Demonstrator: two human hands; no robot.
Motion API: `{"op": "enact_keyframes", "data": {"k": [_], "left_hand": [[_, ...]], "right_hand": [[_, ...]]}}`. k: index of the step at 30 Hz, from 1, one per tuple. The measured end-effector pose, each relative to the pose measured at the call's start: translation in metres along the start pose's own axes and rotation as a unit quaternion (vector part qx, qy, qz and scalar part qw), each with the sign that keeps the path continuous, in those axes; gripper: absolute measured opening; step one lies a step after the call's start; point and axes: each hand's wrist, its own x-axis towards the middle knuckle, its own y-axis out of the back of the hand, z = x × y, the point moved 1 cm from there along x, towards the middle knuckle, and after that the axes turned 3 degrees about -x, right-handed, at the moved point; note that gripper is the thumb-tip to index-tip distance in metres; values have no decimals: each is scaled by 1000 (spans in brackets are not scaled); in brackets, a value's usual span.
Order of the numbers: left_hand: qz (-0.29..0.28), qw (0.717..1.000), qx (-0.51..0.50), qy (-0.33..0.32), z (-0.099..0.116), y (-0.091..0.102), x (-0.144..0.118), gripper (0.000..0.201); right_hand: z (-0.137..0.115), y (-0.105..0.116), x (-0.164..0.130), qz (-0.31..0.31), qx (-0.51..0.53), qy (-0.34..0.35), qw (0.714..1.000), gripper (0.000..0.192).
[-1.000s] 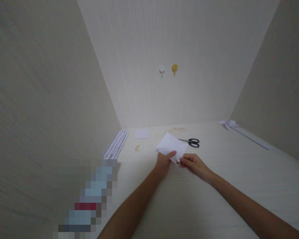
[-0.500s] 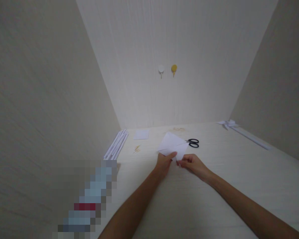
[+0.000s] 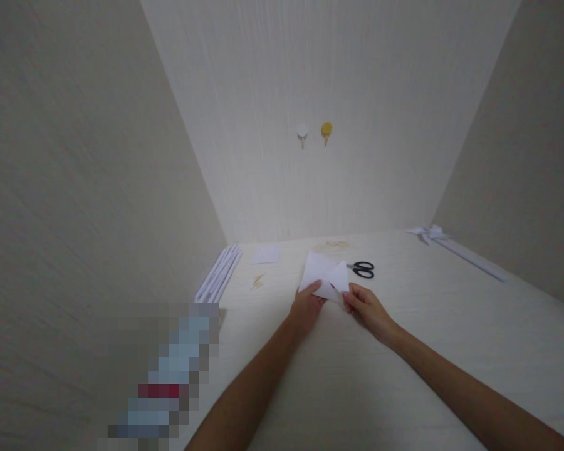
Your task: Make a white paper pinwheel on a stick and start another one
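A white sheet of paper (image 3: pixel 323 268), with slits running in from its edges, is held up over the table. My left hand (image 3: pixel 306 308) grips its lower left edge, thumb on top and fingers underneath. At the lower right corner, my right hand (image 3: pixel 361 305) pinches the paper between thumb and fingertips. Just behind the paper's right edge lie black-handled scissors (image 3: pixel 363 269), their blades partly hidden by the sheet.
Rolled white paper sticks (image 3: pixel 220 272) lie along the left wall, near a flat paper square (image 3: pixel 266 254). Small tan slivers (image 3: pixel 257 281) are on the table. A paper pinwheel (image 3: pixel 431 233) on a stick lies far right. White (image 3: pixel 302 131) and yellow (image 3: pixel 326 129) hooks hang on the back wall.
The paper has turned, so its edges now run squarer to the table. My right hand has moved slightly right and up to the sheet's right corner; my left hand keeps its grip.
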Motion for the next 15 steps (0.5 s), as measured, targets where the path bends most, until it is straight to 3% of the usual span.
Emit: {"op": "enact_keyframes", "data": {"k": [3,7,15], "left_hand": [[-10,996,-74,41,8,4,0,25],[-43,991,-73,99,18,5,0,37],[-57,984,-3,170,17,19,9,27]], "right_hand": [[-1,5,0,15,-7,24,1000,32],[-4,8,-3,3,6,26,1000,31],[-7,3,-4,-34,49,-6,998,35]]}}
